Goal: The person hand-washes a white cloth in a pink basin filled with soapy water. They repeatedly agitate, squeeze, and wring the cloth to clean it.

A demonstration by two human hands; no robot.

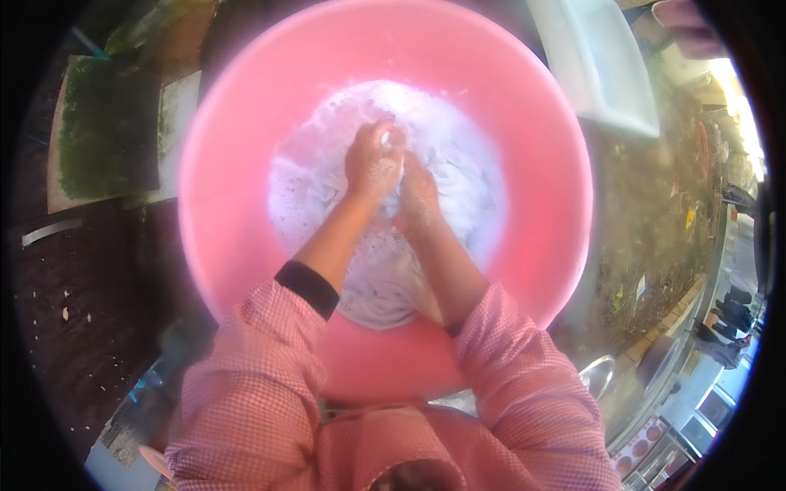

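Note:
A large round pink basin (239, 153) stands before me, holding sudsy water and soaked white cloth (457, 184). Over its middle my left hand (373, 161) is curled, foam on its back, with a bit of something white showing at the fingers. My right hand (420, 187) is close beside it, wet and bent inward against the left. Both hands seem to press on a small piece of the white cloth, though the fingers partly hide it. More cloth lies bunched in the water below and to the right of my wrists.
At the upper right, beside the basin, is a white plastic tub (605, 73). A mossy slab (104, 129) lies on the left, near dark wet ground (80, 294). Bare earth with litter (651, 233) spreads to the right. A round metal lid or bowl (597, 375) sits at lower right.

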